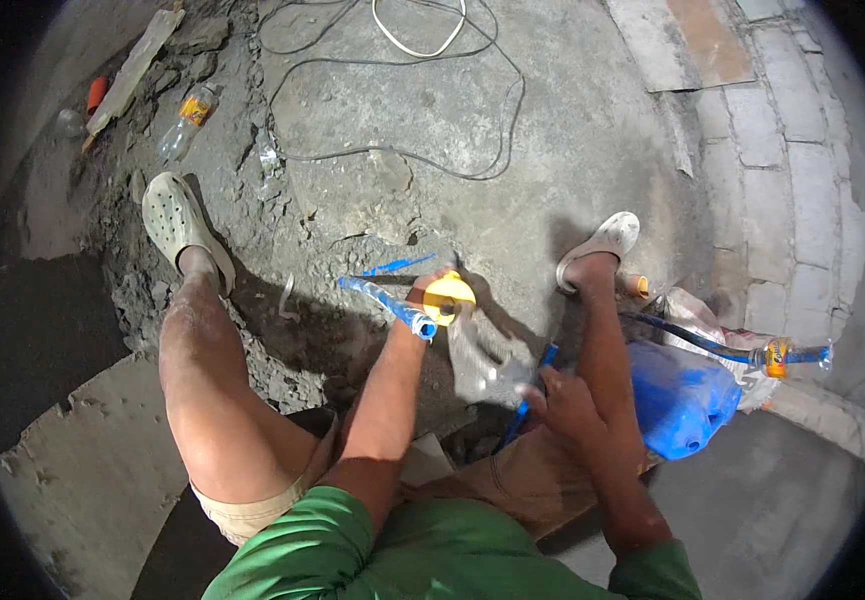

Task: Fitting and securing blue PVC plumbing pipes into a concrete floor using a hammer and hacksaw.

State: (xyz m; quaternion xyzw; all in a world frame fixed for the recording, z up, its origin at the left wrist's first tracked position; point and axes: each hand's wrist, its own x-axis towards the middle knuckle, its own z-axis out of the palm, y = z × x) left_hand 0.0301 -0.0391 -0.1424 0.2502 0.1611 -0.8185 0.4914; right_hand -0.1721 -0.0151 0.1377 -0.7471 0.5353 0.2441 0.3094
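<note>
My left hand [421, 290] is closed beneath the round yellow guard of a chisel [439, 290], whose dark striking end faces up. The guard hides most of my fingers and the chisel's shaft. My right hand [570, 408] grips a hammer whose grey head [483, 365] is smeared by motion, close to the guard on its near right side. Beside my left wrist, a blue pipe [378, 297] slants up with its open end toward me. Another blue pipe [516, 422] passes near my right hand, between my legs.
A blue plastic container [683, 400] and a whitish sack [688, 310] lie by my right leg, near an orange pipe stub [637, 286]. A dark cable [393, 150] loops over the concrete ahead. Rubble and a plastic bottle [185, 122] lie left; a block wall [773, 190] rises right.
</note>
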